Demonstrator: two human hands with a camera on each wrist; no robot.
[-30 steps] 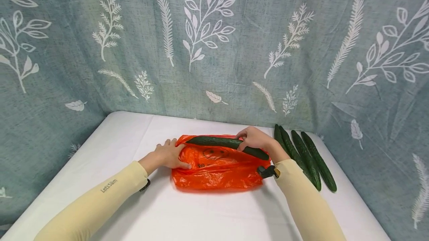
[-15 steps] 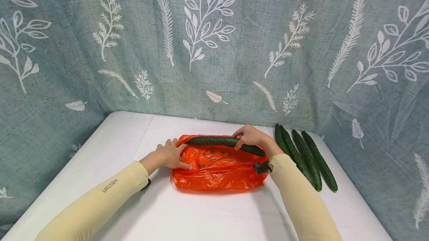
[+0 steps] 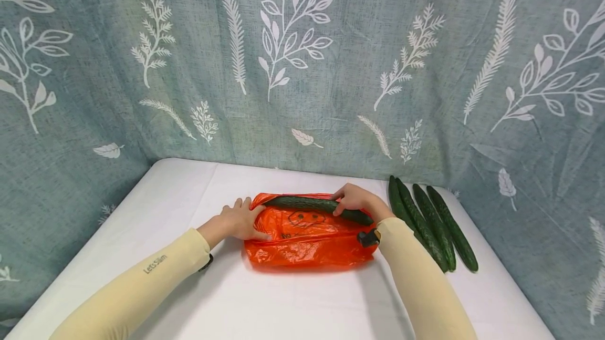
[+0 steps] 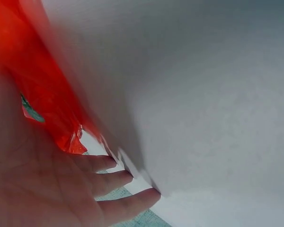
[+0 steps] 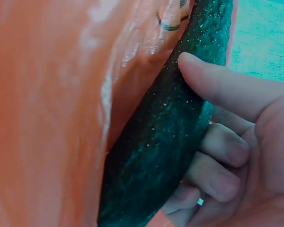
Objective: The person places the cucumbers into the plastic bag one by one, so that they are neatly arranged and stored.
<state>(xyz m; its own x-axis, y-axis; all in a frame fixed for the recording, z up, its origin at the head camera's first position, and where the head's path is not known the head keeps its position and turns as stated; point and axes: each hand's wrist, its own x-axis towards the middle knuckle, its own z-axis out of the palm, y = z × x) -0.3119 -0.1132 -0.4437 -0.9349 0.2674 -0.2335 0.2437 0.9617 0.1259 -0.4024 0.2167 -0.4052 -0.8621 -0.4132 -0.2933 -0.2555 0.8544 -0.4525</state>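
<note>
An orange-red plastic bag (image 3: 309, 254) with a printed face lies on the white table, its mouth spread wide. Across the back of that mouth runs a long dark green cucumber (image 3: 298, 203), its left end reaching the bag's left corner. My right hand (image 3: 355, 201) grips the cucumber near its right end; in the right wrist view the thumb lies on top of the bumpy skin and the fingers curl beneath. At the bag's left end, my left hand (image 3: 238, 222) rests against the plastic with fairly straight, spread fingers. Its fingertips (image 4: 149, 195) touch the table in the left wrist view.
Several more cucumbers (image 3: 452, 228) lie side by side at the table's right, close to my right forearm. A grey-green curtain (image 3: 293, 67) with white leaf prints surrounds the back and sides of the white table (image 3: 283, 303).
The right hand and the cucumber have shifted slightly left, and the cucumber's right end sits a little lower into the bag mouth. The left hand stays in place.
</note>
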